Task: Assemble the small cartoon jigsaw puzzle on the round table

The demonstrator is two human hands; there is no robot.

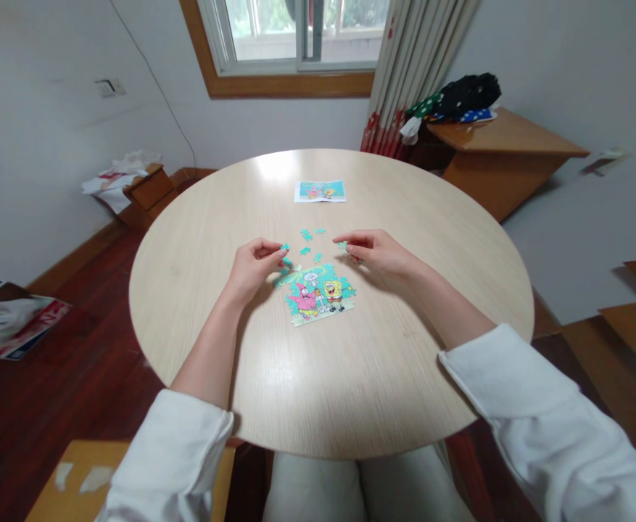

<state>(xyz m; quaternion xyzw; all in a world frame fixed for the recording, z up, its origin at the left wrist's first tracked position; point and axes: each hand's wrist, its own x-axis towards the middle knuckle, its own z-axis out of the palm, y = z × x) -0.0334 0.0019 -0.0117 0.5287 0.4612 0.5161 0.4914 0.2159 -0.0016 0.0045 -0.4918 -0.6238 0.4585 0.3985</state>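
A partly joined jigsaw puzzle (318, 296) with cartoon figures on a teal ground lies flat on the round table (344, 384). At its upper left, my left hand (255, 267) pinches a small teal puzzle piece (285, 248) between thumb and fingertips. More teal pieces lie just below those fingertips, partly covered. My right hand (380, 252) hovers at the puzzle's upper right, thumb and index finger apart. Pieces (355, 259) lie under and beside its fingers, partly hidden. Between the hands several loose teal pieces (307, 235) are scattered above the puzzle.
Farther back on the table lies a printed picture sheet (320, 191) with a similar scene. Clothes (467, 98) are piled on a wooden cabinet (513, 138) at the right. A wooden stool (83, 478) stands at lower left, and a bag (2, 322) lies on the floor.
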